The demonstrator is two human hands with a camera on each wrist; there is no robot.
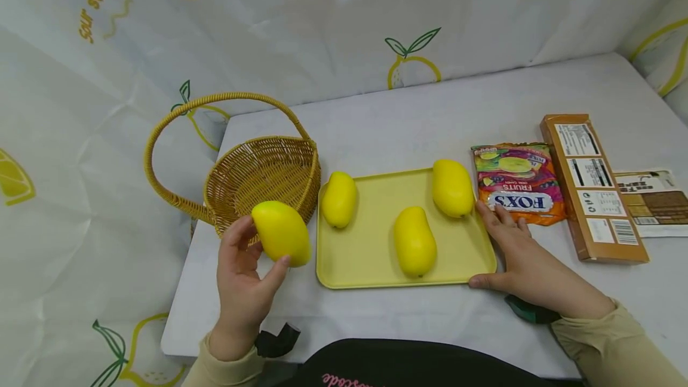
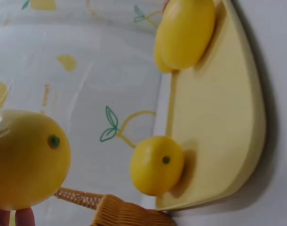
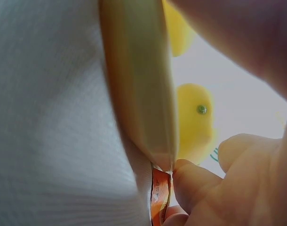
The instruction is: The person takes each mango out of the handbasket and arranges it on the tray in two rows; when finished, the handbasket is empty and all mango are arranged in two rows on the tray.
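In the head view my left hand (image 1: pixel 239 285) holds a yellow mango (image 1: pixel 282 233) between thumb and fingers, raised in front of a wicker basket (image 1: pixel 252 181) with a tall arched handle. Its green stem spot shows on the same mango (image 2: pixel 28 160) in the left wrist view. A pale yellow tray (image 1: pixel 365 249) carries three more mangoes: one at left (image 1: pixel 339 199), one near the middle (image 1: pixel 415 241), one at the right corner (image 1: pixel 452 188). My right hand (image 1: pixel 521 258) rests with spread fingers at the tray's right edge, thumb by the front corner. Its fingertip touches the tray rim (image 3: pixel 150 84).
Right of the tray lie a Fox's fruit candy bag (image 1: pixel 518 181), a long brown box (image 1: pixel 593 190) and a flat brown-and-white packet (image 1: pixel 656 202). A lemon-print sheet (image 1: pixel 333 28) hangs behind the white table (image 1: pixel 376 130). The table's left edge runs beside the basket.
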